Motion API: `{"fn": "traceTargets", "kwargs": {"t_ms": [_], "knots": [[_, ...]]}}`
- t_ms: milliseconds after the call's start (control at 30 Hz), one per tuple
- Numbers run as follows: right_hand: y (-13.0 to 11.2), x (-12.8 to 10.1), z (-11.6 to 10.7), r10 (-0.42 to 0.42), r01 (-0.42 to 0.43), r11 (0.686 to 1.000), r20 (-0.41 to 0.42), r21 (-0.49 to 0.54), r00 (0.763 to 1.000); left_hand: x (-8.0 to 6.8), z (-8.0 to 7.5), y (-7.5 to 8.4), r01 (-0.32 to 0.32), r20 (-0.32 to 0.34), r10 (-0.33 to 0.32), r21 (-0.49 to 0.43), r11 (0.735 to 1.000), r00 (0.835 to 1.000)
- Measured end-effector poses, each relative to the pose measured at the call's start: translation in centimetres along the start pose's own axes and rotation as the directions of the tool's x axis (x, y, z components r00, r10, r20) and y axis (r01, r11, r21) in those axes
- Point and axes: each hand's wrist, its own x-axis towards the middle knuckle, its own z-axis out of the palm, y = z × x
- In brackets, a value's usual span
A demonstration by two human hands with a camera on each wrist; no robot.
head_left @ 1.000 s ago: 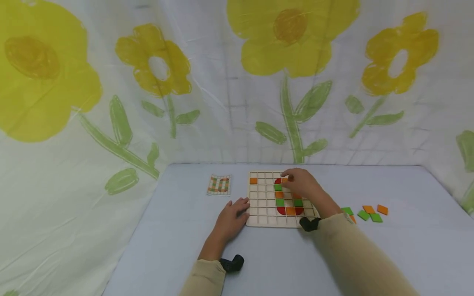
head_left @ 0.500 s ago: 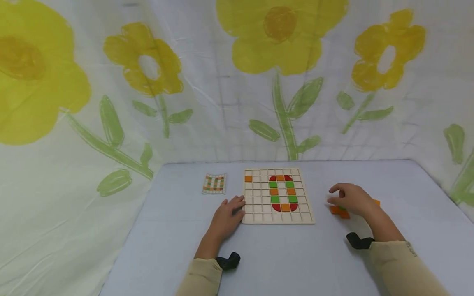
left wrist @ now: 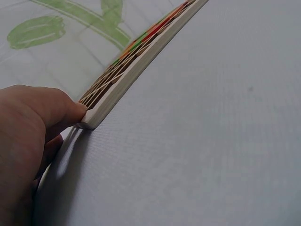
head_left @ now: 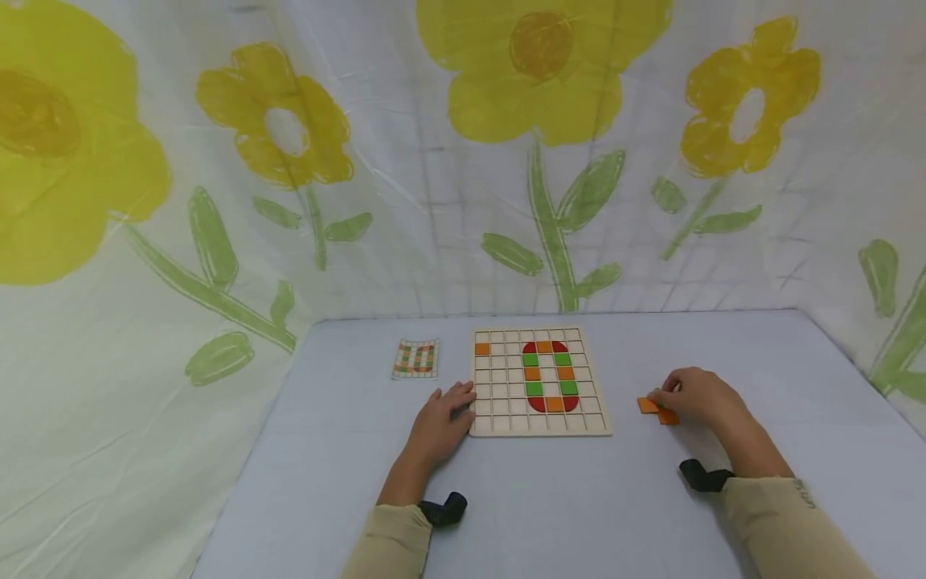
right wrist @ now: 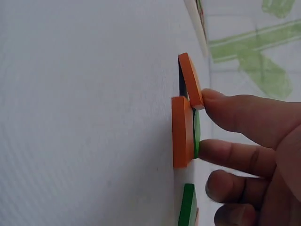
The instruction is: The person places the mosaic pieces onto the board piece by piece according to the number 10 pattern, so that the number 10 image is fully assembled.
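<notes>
The pale grey tabletop [head_left: 564, 498] carries a wooden grid board [head_left: 538, 380] near its middle. A small pattern card [head_left: 415, 359] lies to the left of the board. Loose orange tiles [head_left: 654, 408] and green tiles [right wrist: 188, 205] lie to the right of it.

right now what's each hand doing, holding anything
Left hand: open, fingers resting against the left edge of the wooden board, holding nothing.
Right hand: fingertips on the loose orange tiles on the table; whether it grips one cannot be told.
</notes>
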Motion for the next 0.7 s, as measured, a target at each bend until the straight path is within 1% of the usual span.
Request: {"fn": "traceTargets", "kwargs": {"t_ms": [133, 233, 333, 567, 700], "knots": [[-0.3, 0.5, 0.6, -0.035, 0.035, 0.999, -0.019, 0.016, 0.999, 0.0, 0.0, 0.0, 0.001, -0.002, -0.001, -0.006, 1.000, 1.000], [-0.5, 0.6, 1.0, -0.051, 0.052, 0.998, -0.013, 0.026, 0.999, 0.0, 0.1, 0.0, 0.005, -0.002, -0.005, -0.009, 1.000, 1.000], [-0.8, 0.7, 0.9, -0.049, 0.050, 0.999, -0.008, 0.021, 0.999, 0.0, 0.1, -0.1, 0.008, -0.004, -0.008, -0.010, 1.000, 1.000], [-0.7, 1.0, 0.2, -0.047, 0.047, 0.999, 0.042, 0.007, 0.998, 0.1, 0.2, -0.3, 0.010, -0.006, -0.010, -0.017, 1.000, 1.000], [-0.7, 1.3, 0.2, -0.039, 0.039, 0.999, 0.035, -0.014, 0.999, 0.0, 0.2, -0.2, 0.013, -0.003, -0.013, -0.027, 1.000, 1.000]]}}
